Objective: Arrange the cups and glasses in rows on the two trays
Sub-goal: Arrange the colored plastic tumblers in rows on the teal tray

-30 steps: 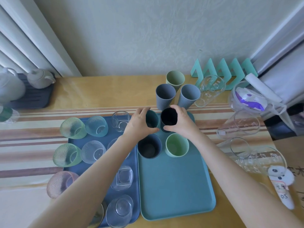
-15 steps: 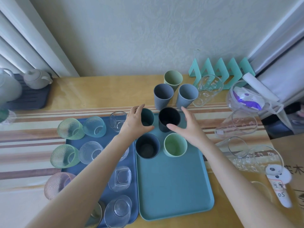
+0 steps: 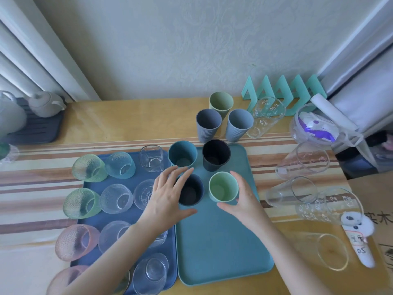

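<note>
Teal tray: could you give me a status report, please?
Left hand open beside navy cup, right hand open beside green cup. Teal tray: two rows of two. Nothing blocking.

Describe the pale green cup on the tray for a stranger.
Find the teal tray, right of the blue tray. Of four cups at its far end, the green cup is nearest right. Its neighbours are dark or teal.

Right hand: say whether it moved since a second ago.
Yes. The right hand came back toward the person: from the black cup in the far row of the teal tray to beside the light green cup in the near row.
</note>
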A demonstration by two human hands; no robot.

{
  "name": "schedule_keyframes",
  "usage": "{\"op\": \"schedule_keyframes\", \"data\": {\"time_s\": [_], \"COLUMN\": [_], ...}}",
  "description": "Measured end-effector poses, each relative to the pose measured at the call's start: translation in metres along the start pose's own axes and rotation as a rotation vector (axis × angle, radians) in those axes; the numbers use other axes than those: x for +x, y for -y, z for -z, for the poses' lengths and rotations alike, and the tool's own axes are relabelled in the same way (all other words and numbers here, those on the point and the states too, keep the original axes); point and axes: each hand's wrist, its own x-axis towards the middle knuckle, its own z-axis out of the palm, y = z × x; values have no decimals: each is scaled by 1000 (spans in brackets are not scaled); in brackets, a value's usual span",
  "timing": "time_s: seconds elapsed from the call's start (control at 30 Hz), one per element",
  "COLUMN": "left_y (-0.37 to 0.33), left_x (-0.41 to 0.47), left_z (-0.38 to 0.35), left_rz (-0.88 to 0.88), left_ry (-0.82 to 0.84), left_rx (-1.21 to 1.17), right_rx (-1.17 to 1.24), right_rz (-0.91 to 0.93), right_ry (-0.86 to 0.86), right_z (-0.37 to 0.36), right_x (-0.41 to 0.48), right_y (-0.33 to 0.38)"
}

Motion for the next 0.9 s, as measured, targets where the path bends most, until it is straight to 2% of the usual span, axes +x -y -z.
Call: {"op": "schedule_keyframes", "data": {"time_s": [0.2,0.5,0.63,0.7,0.8,0.9], "left_y": [1,2,3,1,-1,3], "left_x": [8,12,9,10,30,79], "left_z": [-8,-17,-17,-9,14,34], "left_rz": [-62,-42,-35,-29,14,92], "left_ry": [27,-12,-14,-57,-159,-282], "left_rx": [116,66,31,-22,-111,-156], "right_rx": [-45,-21,-123,-67,97,-128], "right_rz": [5,-9,-15,-37,-28,43], "right_ry": [-12,-3,56,64,-25,-200], "right_z": [1,0,8,23,59,90], "right_x": [3,3,-4,-6,7,53], "right_y": [-4,-1,11,23,48,63]}}
